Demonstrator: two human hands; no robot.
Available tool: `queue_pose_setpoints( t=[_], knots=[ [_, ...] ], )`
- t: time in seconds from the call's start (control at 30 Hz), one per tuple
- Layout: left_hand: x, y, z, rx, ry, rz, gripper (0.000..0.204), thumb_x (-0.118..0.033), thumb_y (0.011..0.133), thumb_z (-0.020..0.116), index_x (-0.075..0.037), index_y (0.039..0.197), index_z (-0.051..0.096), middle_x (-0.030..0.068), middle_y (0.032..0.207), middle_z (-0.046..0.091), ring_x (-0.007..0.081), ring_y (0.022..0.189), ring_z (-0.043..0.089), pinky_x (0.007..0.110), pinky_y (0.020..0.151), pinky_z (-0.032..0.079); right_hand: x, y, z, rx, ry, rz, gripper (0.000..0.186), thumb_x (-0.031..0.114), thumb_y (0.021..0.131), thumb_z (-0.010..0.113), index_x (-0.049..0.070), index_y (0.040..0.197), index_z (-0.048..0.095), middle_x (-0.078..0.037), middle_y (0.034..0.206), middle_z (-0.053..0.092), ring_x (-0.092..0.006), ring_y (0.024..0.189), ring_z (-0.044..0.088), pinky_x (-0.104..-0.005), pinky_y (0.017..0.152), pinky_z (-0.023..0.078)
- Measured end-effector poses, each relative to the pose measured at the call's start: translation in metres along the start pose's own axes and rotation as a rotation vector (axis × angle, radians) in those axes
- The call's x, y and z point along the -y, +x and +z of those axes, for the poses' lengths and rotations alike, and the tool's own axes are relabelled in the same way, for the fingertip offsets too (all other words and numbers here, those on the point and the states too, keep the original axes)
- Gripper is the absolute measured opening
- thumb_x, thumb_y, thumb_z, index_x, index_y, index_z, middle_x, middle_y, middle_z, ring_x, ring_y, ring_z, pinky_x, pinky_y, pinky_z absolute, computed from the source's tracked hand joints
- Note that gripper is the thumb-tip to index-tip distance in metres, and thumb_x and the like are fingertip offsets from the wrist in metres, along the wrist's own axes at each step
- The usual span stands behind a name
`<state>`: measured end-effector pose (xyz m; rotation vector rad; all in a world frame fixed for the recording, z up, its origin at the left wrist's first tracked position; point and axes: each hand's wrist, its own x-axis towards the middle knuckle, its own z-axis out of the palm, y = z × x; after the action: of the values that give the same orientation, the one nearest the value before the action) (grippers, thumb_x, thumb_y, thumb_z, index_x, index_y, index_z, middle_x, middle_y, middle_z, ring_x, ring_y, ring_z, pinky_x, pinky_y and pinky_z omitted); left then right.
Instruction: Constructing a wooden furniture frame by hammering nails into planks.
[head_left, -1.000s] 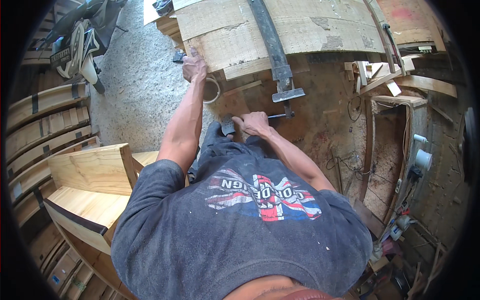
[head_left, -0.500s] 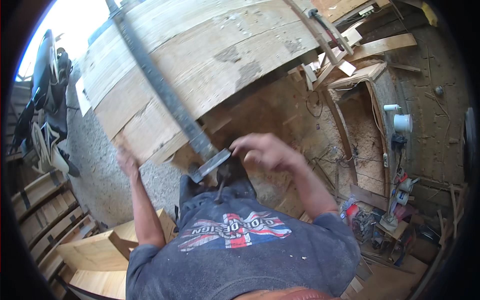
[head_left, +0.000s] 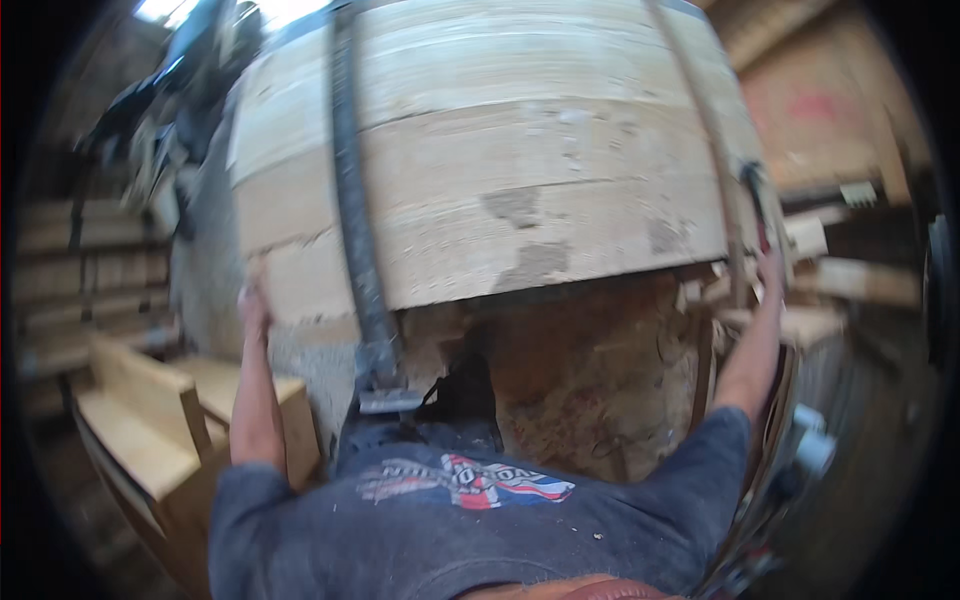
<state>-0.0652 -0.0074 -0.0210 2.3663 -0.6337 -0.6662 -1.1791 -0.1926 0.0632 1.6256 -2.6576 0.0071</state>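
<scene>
A wide panel of glued pale boards (head_left: 450, 220) lies in front of me, with grey rough patches near its front edge. My left hand (head_left: 255, 308) grips the panel's left front corner, its fingers partly hidden by blur. Across the panel's left part runs a long dark metal bar clamp (head_left: 352, 190), its near end (head_left: 390, 400) close to my waist. At the right end, my right hand (head_left: 768, 270) is closed at the red handle of a smaller clamp (head_left: 755, 200), beside a wooden batten (head_left: 705, 130) lying over the panel. Motion smears that hand's fingers.
A pale wooden box-like piece (head_left: 150, 430) stands at my left, with stacked boards (head_left: 90, 260) behind it. Offcuts (head_left: 860, 280) and a white cylindrical container (head_left: 815, 452) are at the right. Dusty floor (head_left: 580, 370) shows below the panel's front edge.
My right hand has left the near end of the long clamp and reached right to the smaller clamp. My left hand stays at the panel's corner. The view has turned, leveling the panel.
</scene>
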Motion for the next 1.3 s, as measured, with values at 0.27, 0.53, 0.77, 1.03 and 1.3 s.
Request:
queue_pose_setpoints(
  t=[0.27, 0.53, 0.77, 1.03, 1.3],
  knots=[
    [-0.021, 0.043, -0.06, 0.034, -0.022, -0.214, 0.075, -0.073, 0.092, 0.052, -0.003, 0.114, 0.068, 0.0132, 0.112, 0.07, 0.0247, 0.101, 0.065, 0.04, 0.088, 0.049, 0.107, -0.036, -0.053, -0.114, -0.2, -0.172, 0.033, 0.031, 0.097, 0.052, 0.006, 0.116, 0.06, -0.02, 0.099, 0.07, -0.0388, 0.086, 0.07, -0.0508, 0.072, 0.056],
    [-0.134, 0.176, -0.063, 0.131, -0.553, -0.073, 0.08, -0.061, 0.085, 0.073, 0.003, 0.13, 0.058, 0.0162, 0.123, 0.066, 0.0274, 0.109, 0.065, 0.042, 0.095, 0.049, 0.309, -0.193, -0.126, -0.079, 1.431, -0.007, 0.017, 0.027, 0.105, 0.056, 0.011, 0.099, 0.054, 0.005, 0.07, 0.044, -0.0042, 0.047, 0.04, -0.0223, 0.036, 0.034],
    [-0.223, 0.29, 0.008, 0.598, -0.682, -0.069, 0.091, -0.052, 0.078, 0.085, 0.006, 0.138, 0.049, 0.02, 0.134, 0.06, 0.0274, 0.117, 0.062, 0.042, 0.098, 0.052, 0.546, -0.388, -0.216, -0.171, 1.045, -0.249, 0.042, 0.016, 0.105, 0.049, 0.008, 0.145, 0.041, 0.001, 0.08, 0.05, -0.0044, 0.05, 0.041, -0.0221, 0.039, 0.038],
    [-0.225, 0.353, 0.052, 0.786, -0.826, -0.12, 0.043, -0.017, 0.091, 0.078, 0.006, 0.124, 0.064, 0.0154, 0.118, 0.07, 0.0231, 0.099, 0.07, 0.032, 0.084, 0.061, 0.826, -0.46, -0.296, -0.437, 1.324, -0.492, 0.049, 0.021, 0.107, 0.051, 0.01, 0.149, 0.03, 0.0, 0.074, 0.047, -0.0044, 0.051, 0.044, -0.0201, 0.039, 0.038],
    [-0.234, 0.312, 0.055, 0.664, -0.856, -0.096, 0.044, -0.027, 0.08, 0.088, 0.004, 0.108, 0.074, 0.0075, 0.102, 0.074, 0.0162, 0.083, 0.066, 0.029, 0.075, 0.052, 0.889, -0.445, -0.074, 0.019, 0.257, -0.394, 0.042, 0.018, 0.104, 0.047, 0.003, 0.143, 0.044, -0.02, 0.11, 0.07, -0.0228, 0.077, 0.071, -0.0332, 0.063, 0.055]
  ],
)
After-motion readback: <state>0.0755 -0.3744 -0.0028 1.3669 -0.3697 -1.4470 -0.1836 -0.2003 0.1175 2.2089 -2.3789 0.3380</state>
